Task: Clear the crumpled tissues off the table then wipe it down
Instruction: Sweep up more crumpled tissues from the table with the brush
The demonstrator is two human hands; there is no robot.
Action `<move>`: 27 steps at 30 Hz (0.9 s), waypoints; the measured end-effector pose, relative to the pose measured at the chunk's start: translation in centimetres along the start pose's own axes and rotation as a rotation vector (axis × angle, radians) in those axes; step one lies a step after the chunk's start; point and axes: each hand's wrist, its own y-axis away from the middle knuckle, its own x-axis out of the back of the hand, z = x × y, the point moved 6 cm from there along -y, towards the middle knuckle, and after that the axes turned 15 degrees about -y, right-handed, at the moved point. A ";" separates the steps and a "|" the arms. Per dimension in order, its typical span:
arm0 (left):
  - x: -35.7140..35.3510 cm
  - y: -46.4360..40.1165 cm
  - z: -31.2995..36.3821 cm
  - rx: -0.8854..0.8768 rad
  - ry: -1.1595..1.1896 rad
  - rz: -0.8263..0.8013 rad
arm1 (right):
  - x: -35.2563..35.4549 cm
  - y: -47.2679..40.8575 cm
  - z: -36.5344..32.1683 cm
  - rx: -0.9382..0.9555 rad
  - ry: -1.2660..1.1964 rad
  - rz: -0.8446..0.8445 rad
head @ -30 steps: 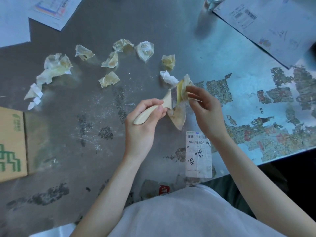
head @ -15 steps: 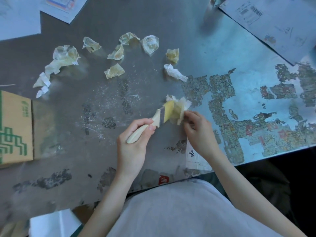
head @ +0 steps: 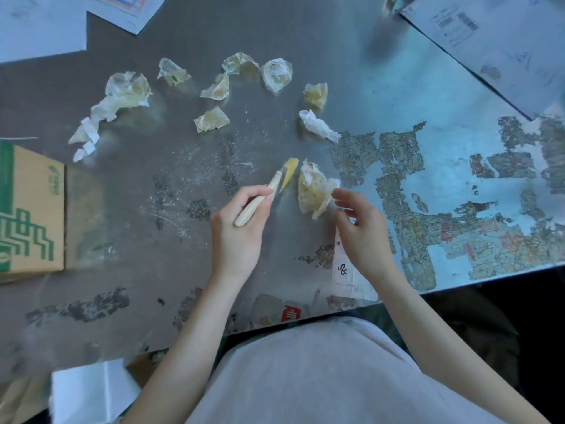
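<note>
— While our left fingers (head: 260, 194) curl round the pale handle of the scraper (head: 266, 195), what do the right ones do?

— Our right hand (head: 360, 228) has its fingers loosely bent beside a yellowed tissue wad (head: 313, 189); the fingertips seem to touch its near edge, though we cannot tell whether they pinch it.

— And the scraper blade?

— Its yellow-smeared blade points up and away from us, just left of that wad, apart from it.

— Where are the other tissues?

— We see them scattered in an arc across the grey surface (head: 183, 255) beyond our hands: a white twist (head: 318, 125) nearest, more crumpled pieces (head: 276, 75) farther back, and a long one (head: 122, 96) off to the left.

— Anything else?

— A cardboard box (head: 30, 215) at the left edge, printed papers (head: 495, 47) at the far right corner, and a label (head: 348, 276) under our right wrist.
</note>
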 end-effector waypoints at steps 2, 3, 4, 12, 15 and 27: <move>-0.7 0.4 0.4 -0.018 0.023 -0.043 | -0.3 0.0 0.2 -0.051 -0.058 -0.028; -1.1 0.8 0.6 -0.020 0.035 -0.070 | -0.5 0.0 0.3 -0.067 -0.088 -0.038; -1.3 1.1 0.7 -0.014 0.046 -0.092 | -0.7 0.0 0.3 -0.070 -0.110 -0.042; -1.8 3.2 0.4 0.129 0.267 -0.162 | -0.6 0.1 1.4 -0.128 -0.239 -0.002; -2.3 3.9 0.0 0.192 0.338 -0.175 | -0.4 0.0 1.7 -0.175 -0.320 -0.006; -1.3 0.8 1.5 0.195 0.487 -0.099 | -0.7 -3.1 -2.7 0.026 -0.325 0.024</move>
